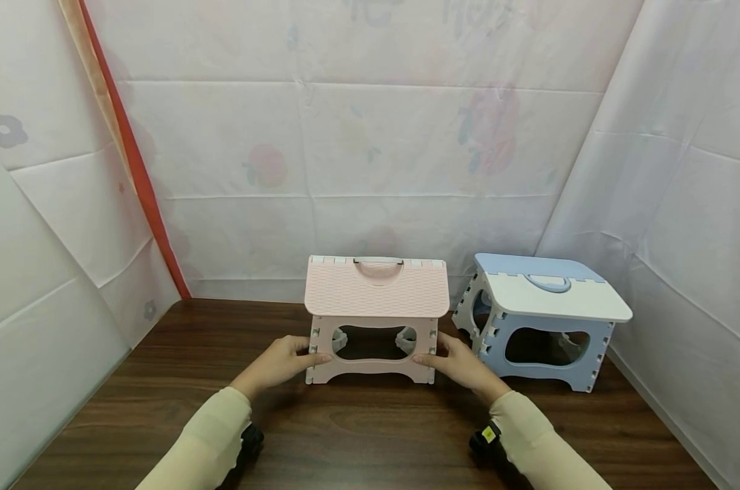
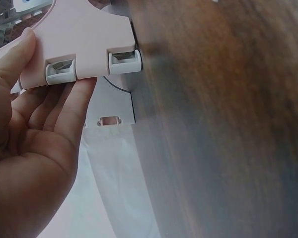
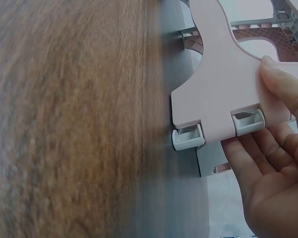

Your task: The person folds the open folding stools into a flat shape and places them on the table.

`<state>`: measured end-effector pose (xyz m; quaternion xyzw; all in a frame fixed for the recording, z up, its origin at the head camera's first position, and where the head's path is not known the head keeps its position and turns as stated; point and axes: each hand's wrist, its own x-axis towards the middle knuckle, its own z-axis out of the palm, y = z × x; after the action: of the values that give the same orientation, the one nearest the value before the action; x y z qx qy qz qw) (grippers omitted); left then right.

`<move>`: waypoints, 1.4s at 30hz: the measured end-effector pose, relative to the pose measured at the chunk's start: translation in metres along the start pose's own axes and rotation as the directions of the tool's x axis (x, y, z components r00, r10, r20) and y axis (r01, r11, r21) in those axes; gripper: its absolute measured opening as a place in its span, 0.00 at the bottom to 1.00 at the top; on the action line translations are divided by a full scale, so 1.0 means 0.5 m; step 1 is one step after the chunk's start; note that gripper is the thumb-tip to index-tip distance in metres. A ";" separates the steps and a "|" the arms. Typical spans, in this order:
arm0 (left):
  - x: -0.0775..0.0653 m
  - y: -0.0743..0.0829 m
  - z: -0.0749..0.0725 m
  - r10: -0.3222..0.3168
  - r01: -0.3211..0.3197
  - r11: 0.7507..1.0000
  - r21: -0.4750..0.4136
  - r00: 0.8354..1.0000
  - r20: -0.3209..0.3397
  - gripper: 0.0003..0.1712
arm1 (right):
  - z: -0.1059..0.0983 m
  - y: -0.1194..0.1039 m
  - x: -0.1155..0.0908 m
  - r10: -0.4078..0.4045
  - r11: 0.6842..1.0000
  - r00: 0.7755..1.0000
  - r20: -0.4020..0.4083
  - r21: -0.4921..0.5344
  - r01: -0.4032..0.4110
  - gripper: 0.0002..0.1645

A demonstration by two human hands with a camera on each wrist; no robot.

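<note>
We see a pale pink stool (image 1: 376, 309) upright, left of a blue-and-white stool (image 1: 547, 299), its top (image 1: 376, 297) woven-textured, its near panel (image 2: 89, 34) white-hinged. The left hand (image 1: 280, 365) and right hand (image 1: 463, 366) pinch that panel's edges. We cannot read the faint lettering (image 1: 372, 10) on the far cloth (image 1: 222, 136).

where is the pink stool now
In the head view, the pink stool is near the middle, held between the left hand and the right hand, left of the blue-and-white stool.
</note>
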<state>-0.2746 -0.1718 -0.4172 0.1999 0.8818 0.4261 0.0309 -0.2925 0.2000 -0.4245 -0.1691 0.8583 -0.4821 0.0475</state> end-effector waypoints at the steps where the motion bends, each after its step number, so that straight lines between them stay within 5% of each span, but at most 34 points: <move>1: 0.000 0.000 0.000 0.000 0.000 1.000 -0.001 1.000 0.000 0.27 | 0.000 0.000 0.000 -0.006 1.000 1.000 -0.001 -0.004 0.006 0.47; 42: 0.003 -0.007 0.001 0.026 -0.025 0.999 -0.024 1.000 0.016 0.26 | 0.002 0.004 0.003 0.000 1.000 1.000 0.007 0.000 0.000 0.48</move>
<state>-0.2769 -0.1730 -0.4201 0.2142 0.8738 0.4352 0.0350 -0.2941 0.1998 -0.4265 -0.1709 0.8583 -0.4813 0.0504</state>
